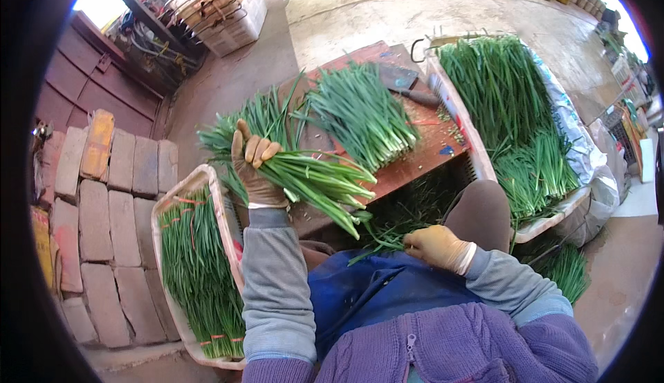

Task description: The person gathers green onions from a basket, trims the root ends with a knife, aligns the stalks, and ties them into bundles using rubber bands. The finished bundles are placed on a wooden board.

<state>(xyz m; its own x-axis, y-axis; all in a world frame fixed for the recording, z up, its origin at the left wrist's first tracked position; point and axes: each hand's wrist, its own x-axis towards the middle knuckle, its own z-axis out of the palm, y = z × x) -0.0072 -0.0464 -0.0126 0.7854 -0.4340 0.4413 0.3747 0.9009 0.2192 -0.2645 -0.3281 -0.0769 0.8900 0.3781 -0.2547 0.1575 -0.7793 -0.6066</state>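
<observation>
My gloved left hand [258, 162] grips a bunch of green garlic chives [316, 180] around its middle, the pale cut ends pointing right. Low over the blue apron [384, 289], my gloved right hand [438, 248] has its fingers closed on a few loose green leaves [381, 237]. A thick pile of chives [358, 113] lies on the reddish wooden board [425, 160], with more leaves [259, 118] at its left, behind my left hand. A broad-bladed knife [410, 84] with a dark handle rests at the board's far right.
At the left, a pale plastic crate [192, 352] holds chives tied with red bands. Another crate [480, 162] of chives stands right of the board, with plastic sheeting [586, 144] along its side. Stacked bricks [122, 217] stand far left. Loose leaves lie under the board.
</observation>
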